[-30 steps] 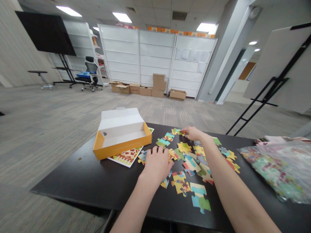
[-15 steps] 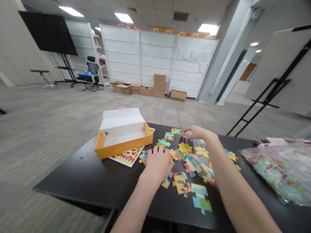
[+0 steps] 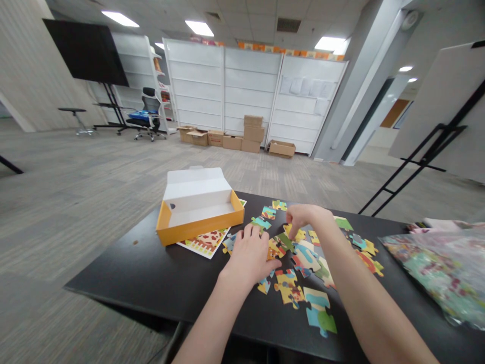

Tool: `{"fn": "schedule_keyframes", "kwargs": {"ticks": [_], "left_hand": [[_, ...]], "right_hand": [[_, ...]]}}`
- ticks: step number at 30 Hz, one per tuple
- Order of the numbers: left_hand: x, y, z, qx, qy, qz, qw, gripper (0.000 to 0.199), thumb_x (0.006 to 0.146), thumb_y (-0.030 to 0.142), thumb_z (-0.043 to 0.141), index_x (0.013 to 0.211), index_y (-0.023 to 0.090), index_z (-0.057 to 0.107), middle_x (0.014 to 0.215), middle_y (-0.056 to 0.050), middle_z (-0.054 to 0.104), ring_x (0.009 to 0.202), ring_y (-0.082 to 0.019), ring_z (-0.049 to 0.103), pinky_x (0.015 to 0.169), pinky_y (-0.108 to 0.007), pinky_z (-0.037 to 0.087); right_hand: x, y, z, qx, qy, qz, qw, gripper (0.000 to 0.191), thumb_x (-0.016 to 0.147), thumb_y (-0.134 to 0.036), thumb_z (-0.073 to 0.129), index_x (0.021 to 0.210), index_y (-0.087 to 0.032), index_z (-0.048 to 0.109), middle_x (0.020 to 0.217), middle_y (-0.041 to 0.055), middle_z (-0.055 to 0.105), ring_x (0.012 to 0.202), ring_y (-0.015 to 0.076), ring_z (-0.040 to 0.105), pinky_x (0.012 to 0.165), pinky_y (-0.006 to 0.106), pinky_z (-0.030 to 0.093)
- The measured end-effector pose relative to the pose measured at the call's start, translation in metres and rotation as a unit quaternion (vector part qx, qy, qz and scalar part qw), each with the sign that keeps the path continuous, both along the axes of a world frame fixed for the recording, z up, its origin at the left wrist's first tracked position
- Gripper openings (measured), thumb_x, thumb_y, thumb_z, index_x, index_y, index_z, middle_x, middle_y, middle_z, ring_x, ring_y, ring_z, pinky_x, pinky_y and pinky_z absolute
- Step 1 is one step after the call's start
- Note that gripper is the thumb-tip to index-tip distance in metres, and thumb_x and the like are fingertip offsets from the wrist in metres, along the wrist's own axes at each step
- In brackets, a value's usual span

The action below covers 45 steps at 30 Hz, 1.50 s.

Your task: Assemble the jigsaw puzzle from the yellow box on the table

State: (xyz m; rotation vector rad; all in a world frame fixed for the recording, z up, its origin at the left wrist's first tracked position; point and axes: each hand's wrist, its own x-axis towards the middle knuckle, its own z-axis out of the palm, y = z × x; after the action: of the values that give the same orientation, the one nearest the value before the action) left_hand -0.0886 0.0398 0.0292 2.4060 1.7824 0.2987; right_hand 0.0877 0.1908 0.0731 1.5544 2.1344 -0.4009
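Note:
Many colourful puzzle pieces (image 3: 289, 289) lie spread over the black table. My left hand (image 3: 250, 253) rests palm down among them, fingers spread, over pieces near the yellow box. Farther right, my right hand (image 3: 302, 218) points down with its fingers bent, touching a yellow piece (image 3: 299, 234) beside a green piece (image 3: 285, 241). Whether it grips anything is hidden. Near the front edge lie two joined pieces (image 3: 320, 311), blue, cream and green. The open yellow box (image 3: 200, 225), with its white lid raised, stands on a printed picture sheet (image 3: 206, 243).
On the right of the table (image 3: 151, 283) lies a clear plastic bag (image 3: 439, 273) with colourful contents, with pink cloth (image 3: 447, 224) behind it. A black easel stand (image 3: 420, 164) is beyond the table. Cardboard boxes (image 3: 253, 134) stand by white shelves.
My right hand has moved nearer, from the far piece to the yellow piece, its fingers now pointing down. My left thumb is stretched farther out. The view has shifted slightly.

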Motion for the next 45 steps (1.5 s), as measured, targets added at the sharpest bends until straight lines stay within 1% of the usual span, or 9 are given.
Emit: {"fn": "schedule_keyframes", "kwargs": {"ticks": [5,10,18,23,27,33,39,42,45], "left_hand": [[0.003,-0.001,-0.001,0.019,-0.016,0.002,1.0,0.053,0.084,0.062,0.063,0.111,0.016,0.063,0.129,-0.016,0.058,0.127,-0.035,0.047,0.105,-0.05,0.042],[0.01,-0.002,-0.002,0.025,-0.036,-0.045,0.998,0.047,0.088,0.055,0.063,0.115,0.017,0.063,0.128,-0.012,0.061,0.126,-0.034,0.048,0.103,-0.05,0.044],[0.019,-0.002,-0.005,-0.001,-0.028,-0.078,0.997,0.048,0.091,0.052,0.06,0.122,0.016,0.063,0.128,-0.013,0.064,0.129,-0.035,0.048,0.105,-0.051,0.043],[0.018,-0.002,-0.007,0.0,-0.028,-0.082,0.996,0.047,0.091,0.05,0.06,0.122,0.015,0.063,0.128,-0.013,0.064,0.126,-0.034,0.05,0.104,-0.05,0.044],[0.018,-0.001,-0.01,0.006,-0.024,-0.08,0.996,0.046,0.093,0.051,0.056,0.121,0.015,0.063,0.127,-0.013,0.064,0.126,-0.034,0.05,0.104,-0.05,0.044],[0.02,-0.001,-0.011,0.005,-0.018,-0.08,0.997,0.045,0.091,0.05,0.059,0.12,0.016,0.063,0.126,-0.012,0.064,0.124,-0.033,0.052,0.102,-0.048,0.045],[0.021,-0.001,-0.01,0.004,-0.012,-0.078,0.997,0.044,0.092,0.05,0.058,0.12,0.017,0.063,0.126,-0.013,0.064,0.123,-0.032,0.052,0.101,-0.047,0.045],[0.02,-0.002,-0.008,0.001,-0.011,-0.076,0.997,0.043,0.092,0.049,0.058,0.12,0.017,0.063,0.125,-0.013,0.064,0.123,-0.032,0.052,0.101,-0.047,0.045],[0.02,-0.002,-0.008,-0.003,-0.012,-0.077,0.997,0.042,0.092,0.047,0.059,0.12,0.017,0.063,0.125,-0.013,0.064,0.123,-0.032,0.053,0.101,-0.047,0.045]], "right_hand": [[0.0,-0.001,0.001,0.01,-0.013,0.003,1.0,0.056,0.043,-0.045,0.094,0.09,-0.022,0.074,0.098,0.0049,0.074,0.094,0.0299,0.068,0.071,0.033,0.05],[0.0,-0.004,0.005,0.021,0.004,-0.009,1.0,0.049,0.05,-0.039,0.092,0.091,-0.021,0.072,0.091,0.0036,0.074,0.088,0.0265,0.068,0.064,0.03,0.046],[0.018,0.01,-0.001,-0.028,0.076,0.047,0.996,0.034,0.059,-0.033,0.081,0.092,-0.026,0.079,0.088,0.0004,0.076,0.087,0.0242,0.069,0.064,0.028,0.047],[0.023,0.013,-0.004,-0.025,0.085,0.032,0.996,0.034,0.056,-0.033,0.082,0.089,-0.026,0.081,0.089,0.0015,0.078,0.089,0.026,0.07,0.068,0.028,0.049],[0.024,0.012,-0.003,-0.054,0.099,0.03,0.993,0.032,0.056,-0.035,0.081,0.087,-0.027,0.081,0.087,0.0008,0.078,0.089,0.0255,0.07,0.069,0.028,0.05],[0.026,0.013,-0.001,-0.076,0.106,0.044,0.991,0.029,0.057,-0.039,0.08,0.082,-0.025,0.082,0.079,0.0006,0.076,0.082,0.0228,0.066,0.066,0.027,0.047],[0.036,0.008,0.013,-0.109,0.212,0.066,0.969,0.04,0.063,-0.052,0.078,0.086,-0.02,0.081,0.077,0.0024,0.074,0.072,0.0174,0.06,0.064,0.026,0.045],[0.041,0.006,0.021,-0.072,0.288,0.067,0.953,0.046,0.07,-0.059,0.073,0.091,-0.018,0.079,0.079,0.0033,0.073,0.07,0.0165,0.059,0.064,0.027,0.046],[0.043,0.01,0.019,0.017,0.332,0.044,0.942,0.047,0.076,-0.058,0.067,0.096,-0.016,0.078,0.086,0.0052,0.075,0.075,0.018,0.061,0.068,0.027,0.048]]}}
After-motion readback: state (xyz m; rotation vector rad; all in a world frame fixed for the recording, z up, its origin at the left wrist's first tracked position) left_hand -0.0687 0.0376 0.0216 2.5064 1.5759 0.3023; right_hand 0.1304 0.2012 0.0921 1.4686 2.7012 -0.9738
